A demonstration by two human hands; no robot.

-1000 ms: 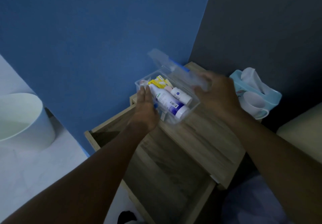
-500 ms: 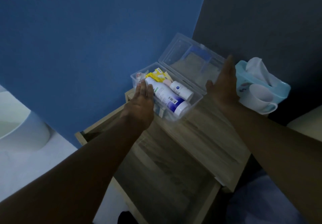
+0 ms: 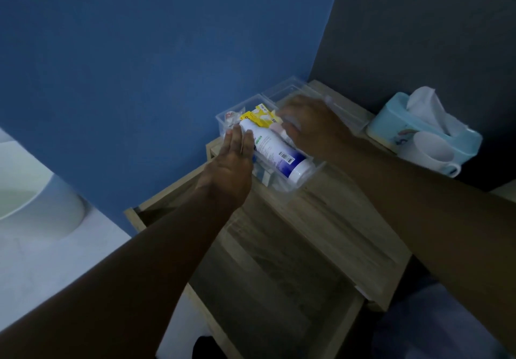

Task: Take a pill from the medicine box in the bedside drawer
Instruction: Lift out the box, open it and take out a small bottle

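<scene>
The clear plastic medicine box (image 3: 308, 174) stands on the wooden bedside table top (image 3: 349, 233), its lid (image 3: 347, 119) folded flat behind it. Inside lie a large white bottle with a blue end (image 3: 276, 154) and yellow packets (image 3: 259, 115). My left hand (image 3: 231, 168) lies flat against the box's left side, fingers straight and together. My right hand (image 3: 312, 126) reaches down into the back of the box, fingertips blurred over a small white item. Whether they grip it is hidden.
The open drawer (image 3: 265, 275) juts out below the table top towards me. A light blue tissue box (image 3: 391, 124) and a white mug (image 3: 432, 152) stand at the table's right end. A white bin (image 3: 36, 196) is on the floor at left.
My right hand swung the lid fully open, let go of it and moved left into the box. My left hand stayed on the box's side.
</scene>
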